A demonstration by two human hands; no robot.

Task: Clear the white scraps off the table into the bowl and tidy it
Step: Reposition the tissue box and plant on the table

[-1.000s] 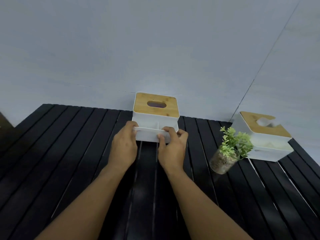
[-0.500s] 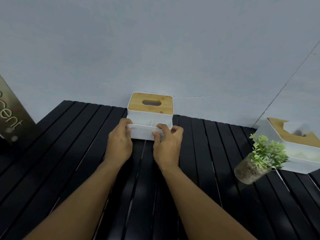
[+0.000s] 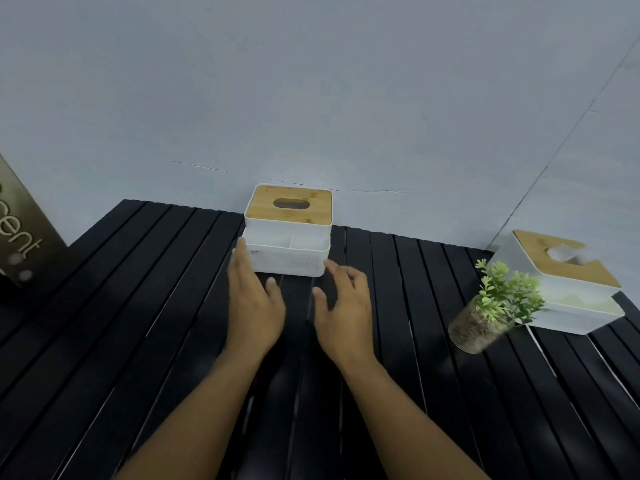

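Note:
A white tissue box [image 3: 289, 252] with a bamboo lid and an empty front tray stands at the far edge of the black slatted table [image 3: 138, 323], against the wall. My left hand [image 3: 252, 299] hovers at the box's front left corner, its straight fingers reaching that corner; contact there is unclear. My right hand [image 3: 343, 306] hangs just in front of the box's right corner, fingers spread and relaxed, holding nothing. No white scraps or bowl are in view.
A small green plant in a glass pot [image 3: 491, 310] stands to the right. Behind it sits a second white tissue box [image 3: 568, 289] with a bamboo lid. A dark sign with lettering [image 3: 20, 233] leans at the far left.
Both hands have let go of the box's front tray and drawn back toward me. The view has shifted left, bringing the sign further into view.

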